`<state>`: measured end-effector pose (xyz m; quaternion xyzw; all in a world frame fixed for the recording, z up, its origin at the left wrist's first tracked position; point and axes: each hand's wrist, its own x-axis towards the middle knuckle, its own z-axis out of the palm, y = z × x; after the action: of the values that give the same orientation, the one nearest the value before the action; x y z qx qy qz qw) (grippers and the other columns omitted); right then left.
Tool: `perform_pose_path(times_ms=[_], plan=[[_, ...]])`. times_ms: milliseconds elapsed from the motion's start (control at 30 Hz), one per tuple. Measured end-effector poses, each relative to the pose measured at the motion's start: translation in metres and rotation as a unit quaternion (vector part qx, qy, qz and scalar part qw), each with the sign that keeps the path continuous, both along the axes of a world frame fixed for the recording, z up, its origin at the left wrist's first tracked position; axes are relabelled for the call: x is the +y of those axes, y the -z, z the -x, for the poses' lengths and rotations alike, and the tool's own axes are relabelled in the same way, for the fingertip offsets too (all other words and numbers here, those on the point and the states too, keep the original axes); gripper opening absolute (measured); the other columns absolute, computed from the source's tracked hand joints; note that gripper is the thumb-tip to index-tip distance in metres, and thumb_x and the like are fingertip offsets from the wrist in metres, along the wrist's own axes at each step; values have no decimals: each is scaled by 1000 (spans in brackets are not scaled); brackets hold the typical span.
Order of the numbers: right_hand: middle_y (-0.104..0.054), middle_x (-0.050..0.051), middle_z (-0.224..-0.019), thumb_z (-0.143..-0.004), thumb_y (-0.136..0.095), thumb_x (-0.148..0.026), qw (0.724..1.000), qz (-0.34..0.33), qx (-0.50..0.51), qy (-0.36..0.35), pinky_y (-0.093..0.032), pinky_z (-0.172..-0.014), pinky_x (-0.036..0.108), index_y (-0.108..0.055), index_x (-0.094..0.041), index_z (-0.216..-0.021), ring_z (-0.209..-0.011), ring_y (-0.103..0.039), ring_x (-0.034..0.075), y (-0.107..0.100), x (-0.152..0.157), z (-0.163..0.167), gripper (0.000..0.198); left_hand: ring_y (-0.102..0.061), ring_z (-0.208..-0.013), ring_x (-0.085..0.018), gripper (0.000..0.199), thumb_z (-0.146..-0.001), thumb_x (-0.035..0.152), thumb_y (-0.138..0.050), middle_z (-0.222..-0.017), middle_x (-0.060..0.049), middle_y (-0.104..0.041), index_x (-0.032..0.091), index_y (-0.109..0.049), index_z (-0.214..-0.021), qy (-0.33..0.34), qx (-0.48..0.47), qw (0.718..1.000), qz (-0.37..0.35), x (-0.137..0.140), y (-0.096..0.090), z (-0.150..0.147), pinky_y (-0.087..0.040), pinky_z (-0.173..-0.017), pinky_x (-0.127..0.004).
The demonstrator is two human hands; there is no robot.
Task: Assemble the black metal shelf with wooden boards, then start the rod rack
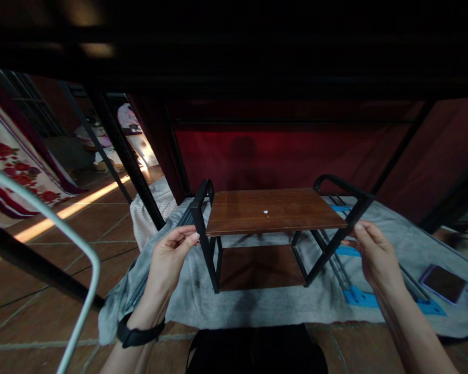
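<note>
Spanning the upper part of the frame, a dark structure (234, 57) hangs over everything, with a red backdrop (288, 156) behind the middle of the view. A grey cloth (191, 306) runs across the centre and lower right, over a brown tiled floor (109, 223) that shows at the left and along the bottom. A floral curtain (19, 161) fills the left edge.

At the centre of the frame the two-tier shelf (276, 215) stands upright on the cloth: two brown wooden boards, one above the other, between black side frames with looped tops. To its right lie blue pieces (359, 297) with thin rods.

The left hand (173, 254) has thumb and fingers pinched narrow on the left side frame. The right hand (376, 254) has its fingertips drawn in at the right side frame; in this dim light I cannot tell whether they grip it or only touch it.

The step in hand looks like steadying the shelf from both sides; any next move would call for even, level handling, clear of the blue pieces.

Smaller are the phone (443, 283) at lower right, the dark wristband (140, 332) at lower left, and a tiny white mark (265, 212) on the upper board.
</note>
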<state>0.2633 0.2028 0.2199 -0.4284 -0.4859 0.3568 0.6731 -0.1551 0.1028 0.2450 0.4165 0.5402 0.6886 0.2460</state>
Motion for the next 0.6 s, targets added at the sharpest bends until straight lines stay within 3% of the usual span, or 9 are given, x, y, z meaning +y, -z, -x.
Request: perform_pose_path(times_ms=[233,600], plan=[[-69,1,-97,-76,-74,-51,999,10,32,5,-58,-60,25,-71,-26,-94,-83,-66,17,-2,0,4,31,-61,-65,-11,34,-58,34,-87,-74,1,-71,17,-73,-85,1,-60,998,-11,1,4,3,-50,-69,-24],[-69,1,-106,-80,-69,-52,999,-12,-26,16,-58,-61,27,-71,-29,-104,-86,-65,18,0,1,8,34,-65,-71,-16,40,-59,41,-85,-82,-2,-74,19,-73,-90,-29,-32,999,-13,1,11,5,-56,-75,-32]])
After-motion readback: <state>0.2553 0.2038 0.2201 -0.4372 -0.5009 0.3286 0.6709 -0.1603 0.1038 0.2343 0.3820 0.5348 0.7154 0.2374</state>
